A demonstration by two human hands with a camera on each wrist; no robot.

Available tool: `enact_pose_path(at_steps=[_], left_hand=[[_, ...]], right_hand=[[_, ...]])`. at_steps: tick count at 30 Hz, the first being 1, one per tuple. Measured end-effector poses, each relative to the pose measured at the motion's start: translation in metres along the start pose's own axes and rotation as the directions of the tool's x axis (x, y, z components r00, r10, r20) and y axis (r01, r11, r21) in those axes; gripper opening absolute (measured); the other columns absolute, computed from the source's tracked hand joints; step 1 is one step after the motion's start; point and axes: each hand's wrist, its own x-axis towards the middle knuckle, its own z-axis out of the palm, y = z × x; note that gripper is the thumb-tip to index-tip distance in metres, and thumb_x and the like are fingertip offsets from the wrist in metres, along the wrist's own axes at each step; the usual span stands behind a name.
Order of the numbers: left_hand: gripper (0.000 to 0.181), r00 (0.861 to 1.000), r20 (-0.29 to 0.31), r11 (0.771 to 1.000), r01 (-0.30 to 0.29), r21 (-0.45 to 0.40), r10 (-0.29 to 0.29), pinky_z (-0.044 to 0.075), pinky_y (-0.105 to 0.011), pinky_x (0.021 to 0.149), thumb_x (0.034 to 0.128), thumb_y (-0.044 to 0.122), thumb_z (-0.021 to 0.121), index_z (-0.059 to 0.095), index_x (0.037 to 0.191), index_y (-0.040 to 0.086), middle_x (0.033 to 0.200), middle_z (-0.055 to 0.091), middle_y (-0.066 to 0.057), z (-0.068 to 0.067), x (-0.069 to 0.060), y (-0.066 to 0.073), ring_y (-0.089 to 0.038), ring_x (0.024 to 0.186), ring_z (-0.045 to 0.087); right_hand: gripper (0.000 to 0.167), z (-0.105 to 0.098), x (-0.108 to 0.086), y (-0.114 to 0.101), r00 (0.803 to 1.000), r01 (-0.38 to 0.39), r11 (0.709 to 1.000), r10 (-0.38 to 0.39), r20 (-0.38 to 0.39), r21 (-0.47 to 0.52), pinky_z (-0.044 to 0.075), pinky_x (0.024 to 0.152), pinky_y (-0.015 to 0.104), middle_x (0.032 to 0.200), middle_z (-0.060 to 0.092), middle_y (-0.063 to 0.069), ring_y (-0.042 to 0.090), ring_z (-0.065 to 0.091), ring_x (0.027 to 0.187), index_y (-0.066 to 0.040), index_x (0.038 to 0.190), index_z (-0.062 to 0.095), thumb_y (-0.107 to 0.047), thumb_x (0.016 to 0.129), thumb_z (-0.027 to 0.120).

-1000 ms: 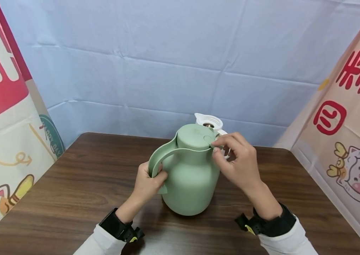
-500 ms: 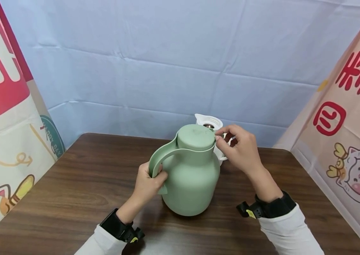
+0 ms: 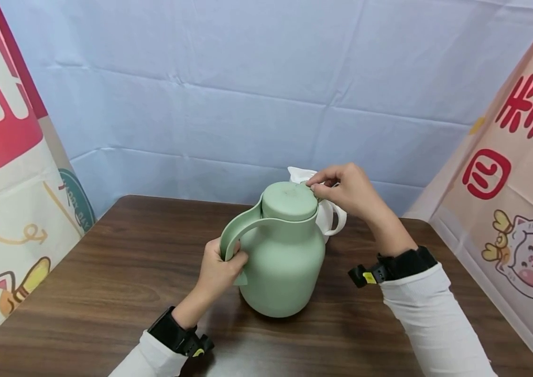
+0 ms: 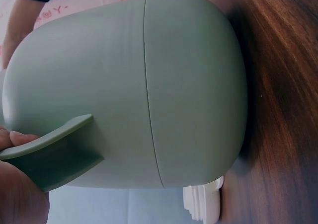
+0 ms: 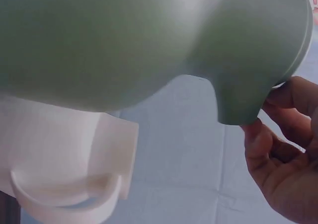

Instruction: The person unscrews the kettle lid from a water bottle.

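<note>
A green jug (image 3: 282, 267) stands upright on the table, its round lid (image 3: 290, 200) seated in the top. My left hand (image 3: 219, 267) grips its handle (image 3: 240, 228), fingers curled round; in the left wrist view that hand (image 4: 22, 191) is at the handle's edge. My right hand (image 3: 353, 191) is at the far right of the rim, thumb and fingertips together. From the right wrist, the hand (image 5: 288, 169) pinches the tip of the spout (image 5: 241, 100) beside the lid's edge.
Behind the green jug stands a white jug (image 3: 324, 214), partly hidden, its handle to the right. Brown wooden table (image 3: 143, 251) beneath. A pale blue cloth (image 3: 228, 104) hangs at the back, printed cloths at both sides.
My right hand has moved up and away along the jug's rim, from the near right side to the spout at the far right. My left hand and the green jug have stayed put.
</note>
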Motion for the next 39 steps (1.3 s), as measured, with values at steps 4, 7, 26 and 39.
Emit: enact_pose_path(at_steps=[4,7,26,39], left_hand=[[0.039,1.000,0.002,1.000,0.003,0.001,-0.003,0.022,-0.026,0.042,0.0761,-0.022,0.043,0.021,0.060,0.007,0.048,0.015,-0.001,-0.001,-0.001,0.000,-0.013,0.040,0.016],[0.040,1.000,0.000,1.000,0.004,0.000,-0.004,0.022,-0.027,0.042,0.0761,-0.022,0.043,0.021,0.060,0.007,0.049,0.015,0.000,-0.001,-0.002,-0.001,-0.013,0.041,0.015],[0.040,1.000,0.006,1.000,0.000,-0.012,0.000,0.022,-0.027,0.042,0.0769,-0.022,0.042,0.021,0.060,0.008,0.049,0.016,0.001,0.001,-0.001,-0.004,-0.013,0.040,0.016],[0.042,1.000,0.003,1.000,-0.008,0.002,0.008,0.021,-0.028,0.042,0.0764,-0.023,0.042,0.021,0.060,0.009,0.050,0.015,0.001,-0.001,0.002,-0.004,-0.014,0.041,0.015]], right_hand=[[0.013,-0.002,0.012,-0.009,0.995,-0.048,0.996,0.055,0.080,-0.078,0.037,0.057,0.030,0.072,0.063,0.003,0.018,0.048,0.062,-0.006,0.082,0.072,-0.012,0.083,0.060],[0.014,-0.001,0.022,-0.014,0.989,-0.068,0.990,0.083,0.119,-0.122,0.037,0.057,0.031,0.069,0.061,0.002,0.019,0.048,0.063,-0.006,0.076,0.069,-0.016,0.084,0.063],[0.012,0.018,0.053,-0.053,0.961,0.052,0.952,0.034,0.276,-0.302,0.045,0.065,0.031,0.080,0.066,0.001,0.019,0.057,0.078,-0.008,0.086,0.072,-0.016,0.085,0.062],[0.013,0.026,0.048,-0.068,0.966,0.070,0.971,-0.009,0.258,-0.228,0.045,0.067,0.030,0.084,0.069,0.003,0.019,0.059,0.081,-0.007,0.091,0.073,-0.014,0.084,0.065]])
